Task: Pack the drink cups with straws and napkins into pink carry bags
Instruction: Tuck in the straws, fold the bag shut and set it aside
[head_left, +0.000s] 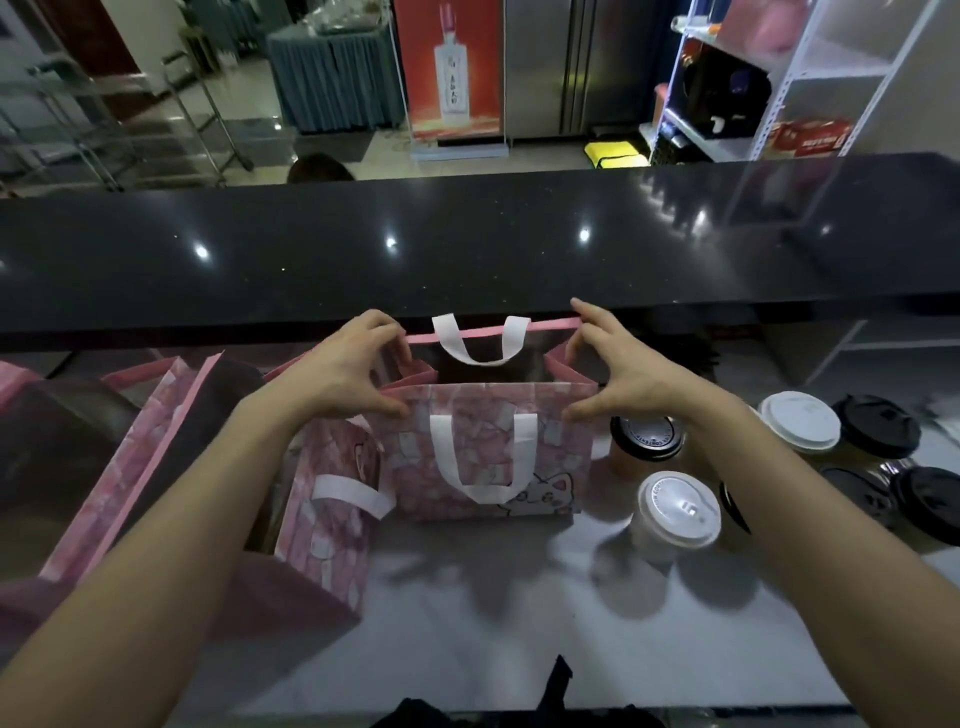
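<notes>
A pink carry bag (488, 457) with white handles and a cat print stands upright on the light worktop (493, 613). My left hand (348, 371) grips its left top edge, fingers on the far rim and thumb on the near rim. My right hand (618, 369) grips the right top edge the same way, so the mouth is spread wide. To the right stand lidded drink cups: one white-lidded cup (678, 512) nearest, a black-lidded cup (647, 436) behind it, another white-lidded cup (800, 421) further right. No straws or napkins show.
More pink bags stand at the left: one (332, 514) just beside the held bag, a larger one (140, 452) further left. Several black-lidded cups (883, 426) crowd the right edge. A raised black counter (467, 249) runs across behind the bag.
</notes>
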